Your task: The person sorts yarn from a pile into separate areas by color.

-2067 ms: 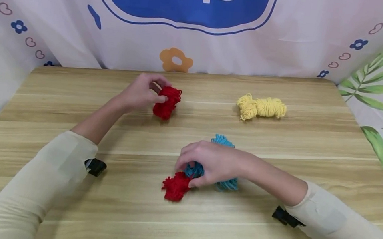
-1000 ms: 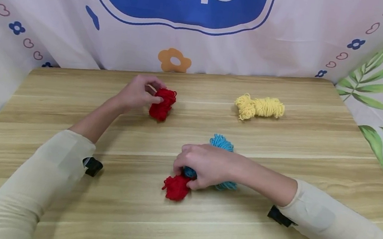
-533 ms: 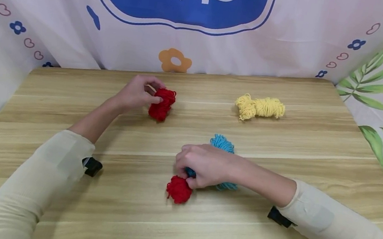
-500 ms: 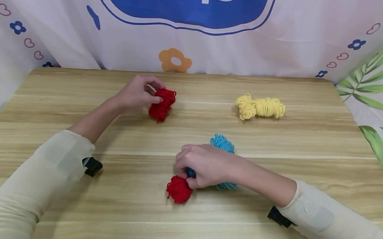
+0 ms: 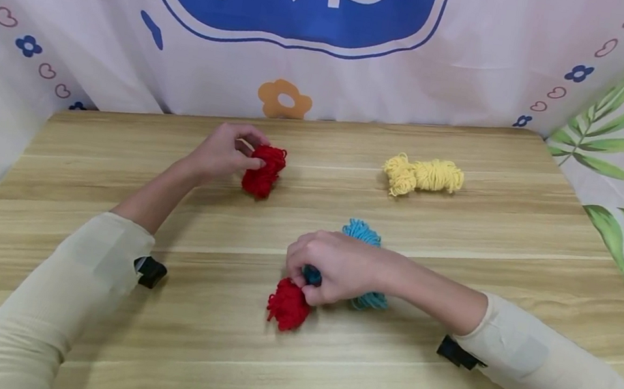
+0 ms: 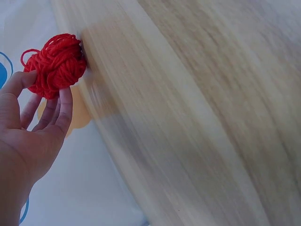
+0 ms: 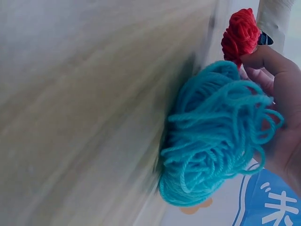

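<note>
In the head view my left hand (image 5: 229,152) holds a red yarn bundle (image 5: 265,174) near the back of the table, thumb on the near side. The left wrist view shows the fingertips against this looped red yarn (image 6: 59,66). My right hand (image 5: 335,266) pinches a second red yarn bundle (image 5: 288,306) between thumb and fingers, in the middle of the table. Under that hand lies a blue yarn bundle (image 5: 363,233), partly hidden by palm and wrist. Up close in the right wrist view, the blue yarn (image 7: 211,136) sits before the palm, with the pinched red yarn (image 7: 241,35) beyond.
A yellow yarn bundle (image 5: 424,175), tied into two lobes, lies at the back right of the wooden table (image 5: 197,350). Behind the table's back edge hangs a printed white cloth (image 5: 361,89). Small black cameras (image 5: 150,272) are strapped at both sleeves.
The left hand has shifted slightly left with its red yarn bundle, then stays still. The right fingers have drawn in on the other red bundle, which has turned and shifted a little.
</note>
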Tool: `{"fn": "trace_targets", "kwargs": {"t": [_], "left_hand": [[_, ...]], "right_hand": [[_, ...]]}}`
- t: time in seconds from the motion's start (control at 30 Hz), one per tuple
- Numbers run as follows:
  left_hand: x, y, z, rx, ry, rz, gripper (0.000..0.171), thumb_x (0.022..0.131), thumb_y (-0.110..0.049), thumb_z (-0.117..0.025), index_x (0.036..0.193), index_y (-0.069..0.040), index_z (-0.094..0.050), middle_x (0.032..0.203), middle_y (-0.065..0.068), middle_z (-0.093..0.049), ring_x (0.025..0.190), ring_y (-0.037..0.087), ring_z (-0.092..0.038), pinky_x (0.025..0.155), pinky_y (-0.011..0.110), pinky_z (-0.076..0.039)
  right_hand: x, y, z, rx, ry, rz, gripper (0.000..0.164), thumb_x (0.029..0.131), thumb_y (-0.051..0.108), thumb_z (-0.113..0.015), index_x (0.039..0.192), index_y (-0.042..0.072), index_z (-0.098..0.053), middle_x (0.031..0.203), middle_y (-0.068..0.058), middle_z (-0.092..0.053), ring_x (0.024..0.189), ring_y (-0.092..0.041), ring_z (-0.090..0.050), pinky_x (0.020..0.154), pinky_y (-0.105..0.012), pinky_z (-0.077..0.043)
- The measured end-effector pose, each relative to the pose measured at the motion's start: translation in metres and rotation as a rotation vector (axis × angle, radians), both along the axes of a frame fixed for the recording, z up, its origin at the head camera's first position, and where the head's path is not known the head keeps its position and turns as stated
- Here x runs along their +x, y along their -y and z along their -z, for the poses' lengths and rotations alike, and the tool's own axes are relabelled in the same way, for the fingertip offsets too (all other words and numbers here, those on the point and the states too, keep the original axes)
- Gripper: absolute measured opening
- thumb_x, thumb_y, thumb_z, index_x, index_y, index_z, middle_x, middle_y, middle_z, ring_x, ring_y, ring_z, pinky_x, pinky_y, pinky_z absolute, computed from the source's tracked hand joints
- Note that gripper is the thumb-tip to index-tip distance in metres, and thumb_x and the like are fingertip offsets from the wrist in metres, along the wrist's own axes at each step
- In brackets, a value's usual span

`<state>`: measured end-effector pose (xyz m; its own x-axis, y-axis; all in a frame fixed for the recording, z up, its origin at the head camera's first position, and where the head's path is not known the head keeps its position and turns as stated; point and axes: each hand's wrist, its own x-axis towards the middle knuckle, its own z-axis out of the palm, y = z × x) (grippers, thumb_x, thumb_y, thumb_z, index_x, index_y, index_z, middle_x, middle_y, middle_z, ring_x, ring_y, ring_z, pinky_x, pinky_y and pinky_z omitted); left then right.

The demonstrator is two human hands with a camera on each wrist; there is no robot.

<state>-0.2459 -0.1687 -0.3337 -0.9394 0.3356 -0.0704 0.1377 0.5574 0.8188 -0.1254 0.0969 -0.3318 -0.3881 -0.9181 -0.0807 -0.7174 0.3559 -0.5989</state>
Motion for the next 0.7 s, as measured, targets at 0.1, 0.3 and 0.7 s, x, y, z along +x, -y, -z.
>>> {"fn": "trace_targets", "kwargs": {"t": [0.1, 0.3, 0.7], "left_hand": [[0.000, 0.000, 0.001, -0.004, 0.005, -0.002, 0.035, 0.095, 0.001, -0.070, 0.129, 0.005, -0.063, 0.124, 0.022, -0.062, 0.104, 0.033, -0.061, 0.075, 0.016, -0.054], [-0.001, -0.001, 0.001, -0.003, 0.017, -0.010, 0.034, 0.096, -0.001, -0.068, 0.130, 0.005, -0.062, 0.127, 0.021, -0.060, 0.108, 0.033, -0.059, 0.075, 0.016, -0.054], [-0.008, -0.008, 0.001, -0.032, 0.033, -0.046, 0.036, 0.098, -0.006, -0.069, 0.132, 0.002, -0.062, 0.130, 0.019, -0.061, 0.111, 0.033, -0.060, 0.082, 0.029, -0.059]], "right_hand": [[-0.002, -0.001, -0.002, -0.044, 0.015, 0.001, 0.018, 0.085, 0.004, -0.075, 0.078, 0.017, -0.064, 0.087, 0.010, -0.062, 0.092, -0.012, -0.059, 0.081, -0.027, -0.053], [-0.008, -0.004, -0.008, -0.135, 0.027, -0.012, 0.014, 0.085, 0.003, -0.074, 0.082, 0.014, -0.065, 0.085, 0.008, -0.061, 0.089, -0.017, -0.060, 0.080, -0.028, -0.053], [-0.020, -0.014, -0.012, -0.300, 0.080, 0.064, 0.015, 0.085, -0.001, -0.070, 0.080, 0.013, -0.065, 0.087, 0.003, -0.065, 0.081, -0.011, -0.056, 0.067, -0.029, -0.050]]}}
